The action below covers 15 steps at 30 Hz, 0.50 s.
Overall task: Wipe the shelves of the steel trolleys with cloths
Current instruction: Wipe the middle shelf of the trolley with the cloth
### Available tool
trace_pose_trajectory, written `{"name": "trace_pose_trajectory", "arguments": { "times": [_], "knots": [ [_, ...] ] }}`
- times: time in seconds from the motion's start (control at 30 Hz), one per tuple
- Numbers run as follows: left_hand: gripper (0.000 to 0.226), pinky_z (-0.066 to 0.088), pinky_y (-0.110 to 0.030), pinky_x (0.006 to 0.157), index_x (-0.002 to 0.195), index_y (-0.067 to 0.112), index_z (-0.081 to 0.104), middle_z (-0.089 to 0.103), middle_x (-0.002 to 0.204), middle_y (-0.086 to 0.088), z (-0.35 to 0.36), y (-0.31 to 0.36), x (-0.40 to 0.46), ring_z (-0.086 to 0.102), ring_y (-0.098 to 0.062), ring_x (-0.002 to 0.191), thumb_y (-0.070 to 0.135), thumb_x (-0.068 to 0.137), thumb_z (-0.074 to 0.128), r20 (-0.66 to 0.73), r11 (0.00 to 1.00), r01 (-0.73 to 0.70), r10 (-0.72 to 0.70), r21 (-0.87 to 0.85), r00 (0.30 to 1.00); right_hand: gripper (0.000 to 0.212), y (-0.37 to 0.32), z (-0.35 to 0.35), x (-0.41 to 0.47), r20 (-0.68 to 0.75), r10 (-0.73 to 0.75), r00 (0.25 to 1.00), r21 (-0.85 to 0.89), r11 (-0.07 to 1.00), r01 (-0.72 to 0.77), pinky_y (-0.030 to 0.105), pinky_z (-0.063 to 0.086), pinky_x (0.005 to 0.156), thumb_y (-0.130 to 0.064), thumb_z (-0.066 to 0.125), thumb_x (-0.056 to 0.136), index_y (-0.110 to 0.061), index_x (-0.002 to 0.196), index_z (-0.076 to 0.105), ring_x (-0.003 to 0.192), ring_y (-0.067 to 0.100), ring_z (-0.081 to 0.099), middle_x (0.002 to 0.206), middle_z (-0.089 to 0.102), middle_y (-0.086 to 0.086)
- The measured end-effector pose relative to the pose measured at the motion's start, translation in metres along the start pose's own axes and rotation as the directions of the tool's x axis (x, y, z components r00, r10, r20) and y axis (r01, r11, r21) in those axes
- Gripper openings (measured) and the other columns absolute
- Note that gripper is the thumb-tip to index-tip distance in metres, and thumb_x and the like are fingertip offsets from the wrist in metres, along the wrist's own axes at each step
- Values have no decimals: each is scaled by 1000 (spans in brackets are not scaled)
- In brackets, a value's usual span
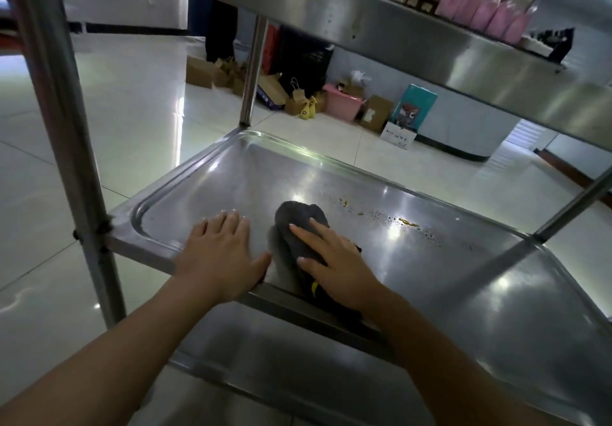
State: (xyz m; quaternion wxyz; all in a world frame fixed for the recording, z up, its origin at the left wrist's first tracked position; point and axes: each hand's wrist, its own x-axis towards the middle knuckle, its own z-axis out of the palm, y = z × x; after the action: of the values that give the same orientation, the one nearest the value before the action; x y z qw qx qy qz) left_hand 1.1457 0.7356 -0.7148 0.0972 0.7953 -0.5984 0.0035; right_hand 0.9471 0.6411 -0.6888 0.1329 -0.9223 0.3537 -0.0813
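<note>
Trolley (56,101) of steel, seen from close by, upright post at far left. Middle shelf (205,180) in the centre, rimmed like a tray. Left hand (218,253) flat on the near left part of that shelf, fingers straight and spread, gripping nothing. Just right of it, dark cloth (298,223) bunched on the shelf, tail hanging over the near rim. Right hand (334,266) pressing down on the cloth, fingers stretched out over it. Further right, yellowish spots (407,224) and small droplets on the steel. Upper shelf (414,31) overhead. Lower shelf (331,366) beneath the arms.
</note>
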Motion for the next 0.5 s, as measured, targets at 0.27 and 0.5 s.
{"name": "trace_pose_trajectory", "arguments": {
  "times": [0.27,0.5],
  "knots": [
    [85,8,-44,117,152,29,13,12,161,-9,1,2,-8,8,-26,148,76,81,1,-19,999,-37,37,-3,999,53,-7,1,83,-20,197,980,-72,977,-198,59,15,113,-55,33,94,-52,145,17,144,32,16,161,10,-5],
    [78,11,-42,116,149,38,15,16,160,-5,4,-5,-4,11,-24,148,76,83,0,-21,997,-60,59,-41,998,55,72,-30,39,-85,490,867,-72,865,-496,55,18,113,-53,34,94,-50,146,17,144,32,20,161,11,-3]
  ]
}}
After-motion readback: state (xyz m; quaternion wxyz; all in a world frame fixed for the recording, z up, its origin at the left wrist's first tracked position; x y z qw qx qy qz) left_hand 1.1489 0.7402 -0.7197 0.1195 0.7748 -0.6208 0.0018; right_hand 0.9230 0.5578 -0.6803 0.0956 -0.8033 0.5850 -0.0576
